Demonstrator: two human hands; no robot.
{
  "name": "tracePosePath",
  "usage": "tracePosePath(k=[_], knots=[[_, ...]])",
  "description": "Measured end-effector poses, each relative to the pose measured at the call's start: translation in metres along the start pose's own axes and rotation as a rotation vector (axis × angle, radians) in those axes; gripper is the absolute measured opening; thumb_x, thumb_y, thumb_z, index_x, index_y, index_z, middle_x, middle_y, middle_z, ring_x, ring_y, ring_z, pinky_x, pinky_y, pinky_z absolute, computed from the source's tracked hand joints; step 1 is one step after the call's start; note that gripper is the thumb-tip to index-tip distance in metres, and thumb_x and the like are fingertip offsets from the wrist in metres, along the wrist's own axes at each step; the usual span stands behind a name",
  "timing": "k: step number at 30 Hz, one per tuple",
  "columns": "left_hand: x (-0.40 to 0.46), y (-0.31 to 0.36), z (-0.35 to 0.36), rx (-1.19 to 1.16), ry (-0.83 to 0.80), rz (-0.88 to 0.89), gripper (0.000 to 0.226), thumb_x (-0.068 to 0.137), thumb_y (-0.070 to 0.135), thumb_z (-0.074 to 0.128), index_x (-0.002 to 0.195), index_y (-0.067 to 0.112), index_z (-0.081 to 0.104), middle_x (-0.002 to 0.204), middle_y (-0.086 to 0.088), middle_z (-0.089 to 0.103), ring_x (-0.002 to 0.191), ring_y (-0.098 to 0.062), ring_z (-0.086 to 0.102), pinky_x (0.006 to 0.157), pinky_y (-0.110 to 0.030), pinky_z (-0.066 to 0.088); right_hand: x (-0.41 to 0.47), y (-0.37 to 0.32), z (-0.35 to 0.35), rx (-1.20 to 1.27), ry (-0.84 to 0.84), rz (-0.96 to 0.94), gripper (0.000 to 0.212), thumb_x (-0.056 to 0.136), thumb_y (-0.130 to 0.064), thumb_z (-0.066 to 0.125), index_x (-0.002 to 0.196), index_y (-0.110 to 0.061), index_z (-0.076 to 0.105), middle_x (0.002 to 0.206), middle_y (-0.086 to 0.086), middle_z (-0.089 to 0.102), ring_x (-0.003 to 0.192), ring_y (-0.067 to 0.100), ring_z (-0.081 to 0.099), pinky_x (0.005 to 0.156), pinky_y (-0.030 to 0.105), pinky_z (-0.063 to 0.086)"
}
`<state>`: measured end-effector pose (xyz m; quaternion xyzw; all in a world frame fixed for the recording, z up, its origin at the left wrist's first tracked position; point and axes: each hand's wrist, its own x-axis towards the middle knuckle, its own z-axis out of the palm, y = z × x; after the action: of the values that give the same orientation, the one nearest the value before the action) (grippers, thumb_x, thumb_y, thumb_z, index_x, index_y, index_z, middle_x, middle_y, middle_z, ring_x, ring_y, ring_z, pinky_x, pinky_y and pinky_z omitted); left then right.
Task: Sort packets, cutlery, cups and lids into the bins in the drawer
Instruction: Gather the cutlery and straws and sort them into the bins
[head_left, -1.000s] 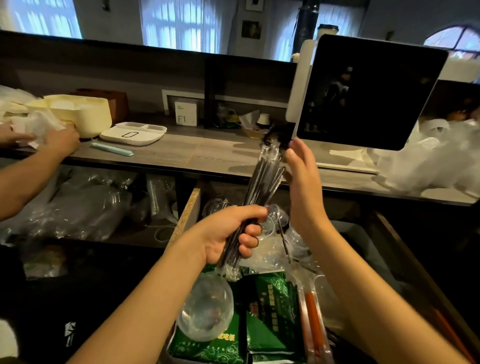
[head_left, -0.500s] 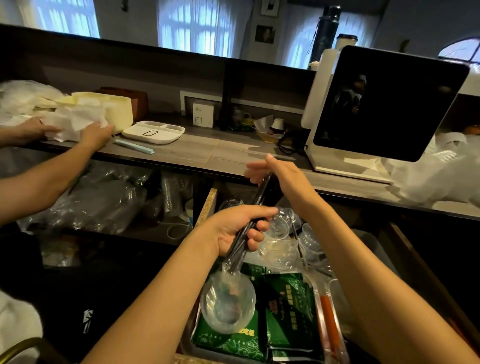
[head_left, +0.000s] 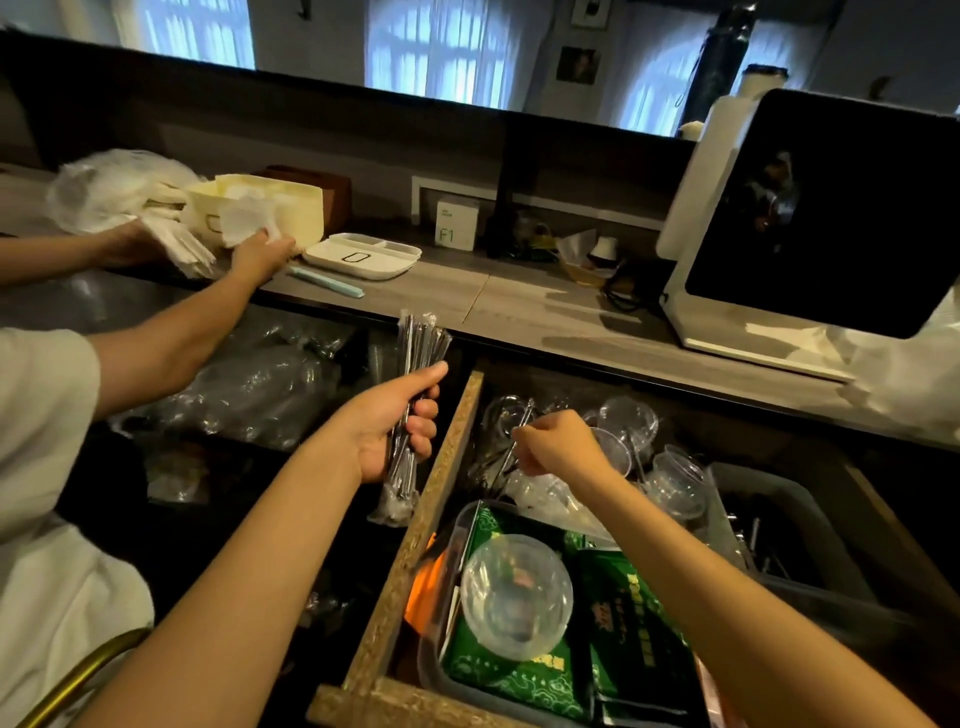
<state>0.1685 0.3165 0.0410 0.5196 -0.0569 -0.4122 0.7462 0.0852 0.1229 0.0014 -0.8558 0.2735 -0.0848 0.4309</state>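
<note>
Gripping a bundle of wrapped cutlery (head_left: 415, 410) upright in my left hand (head_left: 387, 434), I keep it just outside the drawer's wooden side (head_left: 415, 551), probably to gather more before binning. My right hand (head_left: 558, 446), on the other side of that board, pinches another slim clear-wrapped piece (head_left: 511, 449) lying among the clear cups (head_left: 626, 423). The bundle is thin, dark and sheathed in crinkled plastic. Nearer me than both grips, a domed lid (head_left: 516, 592) rests on green packets (head_left: 519, 675) in a bin (head_left: 441, 587). Beyond, another person's hand (head_left: 260, 254) works at the counter (head_left: 467, 296).
</note>
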Motion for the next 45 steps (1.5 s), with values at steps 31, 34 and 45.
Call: tracePosePath(k=[31,34,45], knots=[[0.003,-0.038,0.007,0.1,-0.069,-0.067,0.02,0.098,0.022,0.059,0.08,0.016,0.053,0.055,0.005,0.043,0.039,-0.005,0.04,0.036,-0.017,0.035,0.002,0.041,-0.026,-0.669,0.135,0.04,0.046,0.081,-0.056,0.068,0.063,-0.017,0.052,0.065,0.001,0.056,0.068,0.024,0.058,0.055,0.027,0.039],[0.003,-0.039,0.016,0.1,-0.042,-0.065,0.015,0.097,0.02,0.061,0.084,0.017,0.054,0.055,0.005,0.044,0.039,-0.005,0.04,0.036,-0.016,0.035,0.004,0.045,-0.025,-0.607,0.147,0.056,0.043,0.085,-0.05,0.068,0.063,-0.016,0.054,0.066,0.004,0.057,0.067,0.026,0.057,0.06,0.028,0.041],[-0.001,-0.039,0.028,0.119,-0.019,-0.065,0.014,0.096,0.02,0.062,0.085,0.016,0.055,0.056,0.004,0.046,0.04,-0.006,0.041,0.036,-0.017,0.037,-0.005,0.042,-0.039,-0.557,0.197,0.026,0.036,0.087,-0.03,0.065,0.06,-0.012,0.052,0.055,0.002,0.052,0.058,0.024,0.056,0.05,0.026,0.037]])
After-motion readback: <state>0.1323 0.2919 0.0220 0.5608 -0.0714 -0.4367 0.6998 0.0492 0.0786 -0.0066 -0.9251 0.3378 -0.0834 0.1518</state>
